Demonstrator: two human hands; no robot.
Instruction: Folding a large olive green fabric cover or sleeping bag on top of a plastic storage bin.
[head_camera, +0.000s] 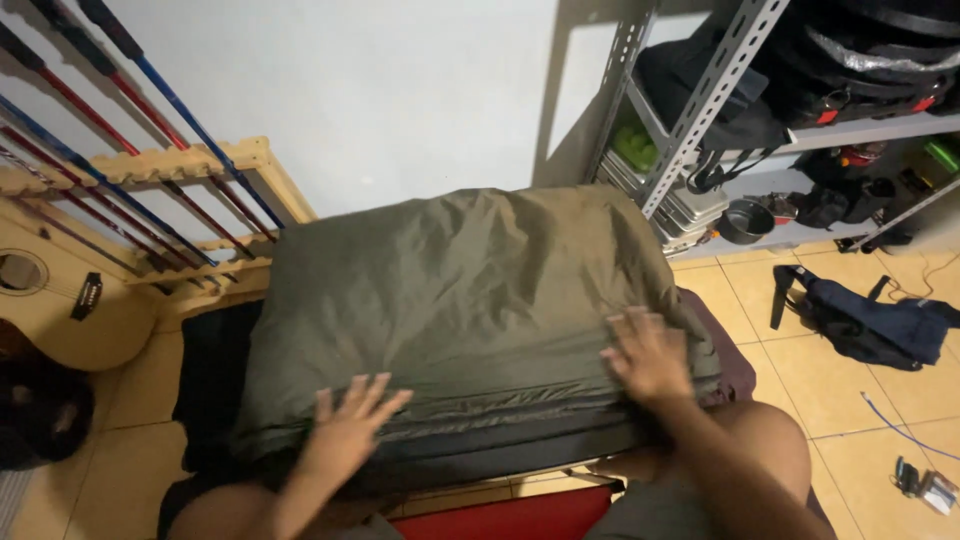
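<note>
A folded olive-green sleeping bag (460, 310) is seen spread across the middle of the view, laid over a dark mat (215, 380) on the tiled floor (860, 400). The left hand (352, 425) is pressed flat on the bag's near edge at about 7 o'clock, its grip open with the fingers splayed and nothing held. The right hand (648, 355) is laid flat on the bag's right side at about 4 o'clock, its grip likewise open; it is blurred. A red surface (500, 515) is visible at 6 o'clock, just below the bag. A guitar (60, 300) is placed at 9 o'clock, a wooden rack of poles (190, 165) at 10 o'clock, a metal shelf unit (700, 110) at 1 o'clock, and a dark blue bag (880, 325) lies on the floor at 3 o'clock.
</note>
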